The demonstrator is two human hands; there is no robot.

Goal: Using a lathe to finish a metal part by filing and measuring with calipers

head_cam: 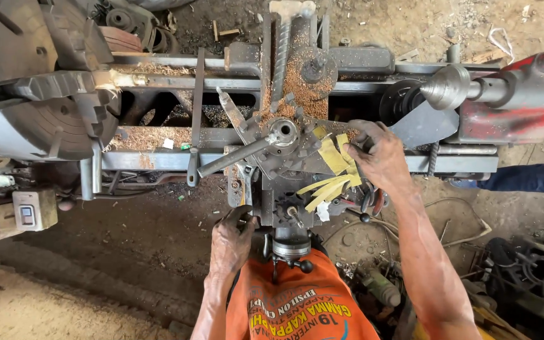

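At lathe carriage — right hand (pixel 378 151) pinches yellow strips (pixel 334 170), thin, floppy, best held by ends; left hand (pixel 231 236) grips handwheel (pixel 289 242) — heavy, rigid.

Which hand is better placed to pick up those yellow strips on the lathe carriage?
Right. The right hand already rests against the yellow strips on the carriage, fingers touching their upper end. The left hand is lower down, beside the crank handle, apart from the strips.
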